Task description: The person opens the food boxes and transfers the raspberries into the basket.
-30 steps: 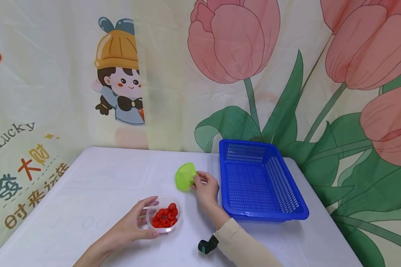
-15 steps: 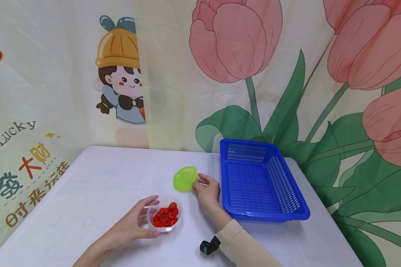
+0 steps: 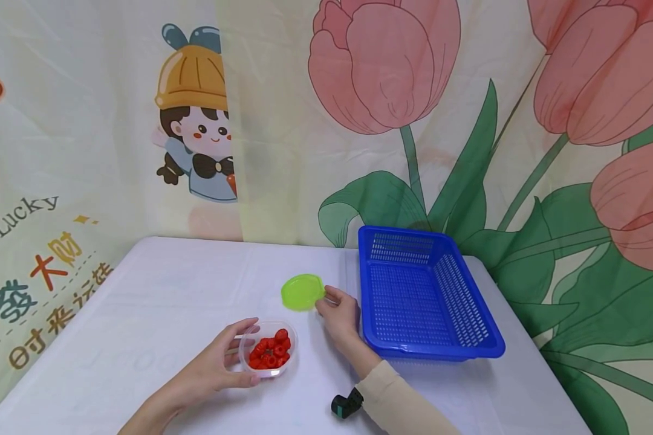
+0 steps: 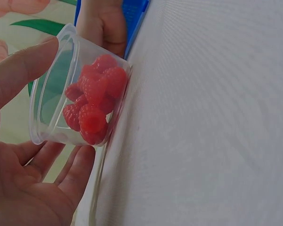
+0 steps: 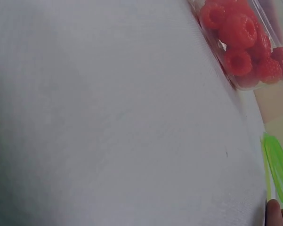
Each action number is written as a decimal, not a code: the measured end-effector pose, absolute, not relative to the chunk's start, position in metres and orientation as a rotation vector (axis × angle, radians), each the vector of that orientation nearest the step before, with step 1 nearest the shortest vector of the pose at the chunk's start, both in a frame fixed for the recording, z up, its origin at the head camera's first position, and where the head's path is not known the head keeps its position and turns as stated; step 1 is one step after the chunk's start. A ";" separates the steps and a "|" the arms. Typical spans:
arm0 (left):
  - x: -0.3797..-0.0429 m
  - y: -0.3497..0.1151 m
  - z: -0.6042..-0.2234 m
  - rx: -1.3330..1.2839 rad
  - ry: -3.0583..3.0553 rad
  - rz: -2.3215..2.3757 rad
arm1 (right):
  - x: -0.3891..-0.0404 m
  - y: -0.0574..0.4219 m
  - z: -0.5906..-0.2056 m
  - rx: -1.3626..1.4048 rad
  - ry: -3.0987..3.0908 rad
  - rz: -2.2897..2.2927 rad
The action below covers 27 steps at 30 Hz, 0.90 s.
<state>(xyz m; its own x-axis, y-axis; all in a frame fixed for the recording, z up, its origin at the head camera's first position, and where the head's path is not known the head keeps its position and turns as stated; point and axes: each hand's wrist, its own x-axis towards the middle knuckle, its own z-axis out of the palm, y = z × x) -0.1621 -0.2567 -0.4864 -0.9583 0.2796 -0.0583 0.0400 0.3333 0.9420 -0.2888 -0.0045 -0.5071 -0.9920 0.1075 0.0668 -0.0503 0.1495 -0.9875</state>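
A clear plastic tub [image 3: 268, 373] of red raspberries [image 3: 272, 352] stands upright on the white table. My left hand [image 3: 217, 361] holds it from the left, thumb on the near side and fingers on the far side. In the left wrist view the thumb [image 4: 26, 68] lies at the tub's rim, with the raspberries [image 4: 95, 96] showing through the wall. Beyond the tub, my right hand [image 3: 340, 314] pinches the right edge of a bright green lid [image 3: 302, 292], which lies nearly flat at the table. The right wrist view shows only fingertips [image 5: 274, 214] at the lid's edge [image 5: 277, 169].
To the right of my right hand stands a blue plastic basket [image 3: 405, 302] with slotted walls. A small black object [image 3: 346, 403] shows beside the right sleeve [image 3: 399, 399]. Behind the white-covered table [image 3: 207, 272] hangs a printed curtain [image 3: 272, 121] with tulips.
The green lid has gone from tilted up to nearly flat, and my right hand has shifted slightly down and right with it. My left hand and the tub have stayed put.
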 end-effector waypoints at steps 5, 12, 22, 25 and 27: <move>-0.163 -0.256 -0.486 0.300 2.381 1.684 | -0.287 -0.002 -0.506 -0.039 -2.368 1.868; -0.162 -0.257 -0.487 0.326 2.380 1.703 | -0.284 -0.002 -0.503 -0.028 -2.389 1.804; -0.161 -0.258 -0.489 0.308 2.378 1.697 | -0.277 -0.004 -0.495 0.099 -2.355 1.771; -0.160 -0.258 -0.489 0.301 2.359 1.702 | -0.273 -0.005 -0.490 0.182 -2.355 1.748; -0.160 -0.259 -0.489 0.305 2.351 1.700 | -0.270 -0.006 -0.486 0.239 -2.377 1.718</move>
